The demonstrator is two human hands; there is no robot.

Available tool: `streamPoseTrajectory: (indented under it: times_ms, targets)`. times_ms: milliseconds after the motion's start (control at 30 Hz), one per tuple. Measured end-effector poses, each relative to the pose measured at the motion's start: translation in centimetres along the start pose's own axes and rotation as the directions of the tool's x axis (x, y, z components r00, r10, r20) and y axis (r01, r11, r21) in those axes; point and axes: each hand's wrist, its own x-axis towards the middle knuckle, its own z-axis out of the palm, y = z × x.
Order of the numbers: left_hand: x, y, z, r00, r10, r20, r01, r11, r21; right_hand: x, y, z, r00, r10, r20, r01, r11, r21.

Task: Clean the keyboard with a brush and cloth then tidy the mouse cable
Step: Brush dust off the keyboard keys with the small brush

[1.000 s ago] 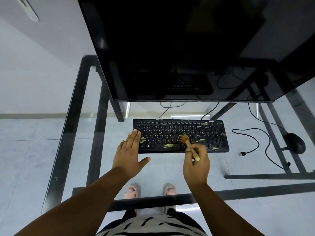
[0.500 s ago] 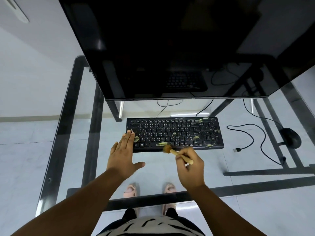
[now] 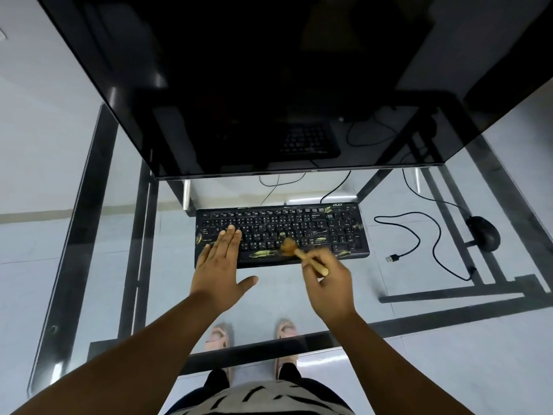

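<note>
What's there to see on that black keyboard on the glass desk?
The keyboard is black, looks plastic, full-size with a number pad at its right end, and lies flat on the glass desk below the monitor. Yellowish scraps litter its keys. The left hand rests flat on its left part; the right hand holds a wooden brush, bristles on the front keys.

A large black glossy monitor (image 3: 269,85) looms beyond both hands. Under them lies a clear glass desk top with a dark metal frame (image 3: 89,205). Below the wrists, pale sandalled feet (image 3: 218,336) show on the light tiled floor (image 3: 30,265).
</note>
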Motion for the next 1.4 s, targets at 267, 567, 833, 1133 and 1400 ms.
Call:
streamPoseTrajectory:
  times_ms: [267,567,833,1133,1400]
  targets:
    - [0.5,1.5,0.5,1.000,-0.012,0.017,0.011,0.999,0.030,0.0,1.0,-1.7,0.996,0.044,0.075,-0.051,0.995,0.090]
    - [0.9,3.6,1.3,0.999,-0.014,0.029,0.013,0.999,0.040,0.8,2.1,-4.4,0.997,0.078,-0.021,-0.077,0.995,0.065]
    - [1.8,5.4,1.8,1.000,-0.001,0.015,0.000,0.999,0.042,2.9,3.1,-6.3,0.972,0.137,-0.193,-0.117,0.987,0.109]
    - [2.9,7.0,2.1,1.000,-0.017,0.015,0.016,0.998,0.066,4.3,4.4,-7.5,0.992,0.075,-0.106,-0.061,0.990,0.125]
    - [3.9,8.6,2.5,1.000,-0.001,-0.014,0.001,1.000,0.020,4.8,5.9,-9.2,0.961,0.148,-0.235,-0.112,0.981,0.158]
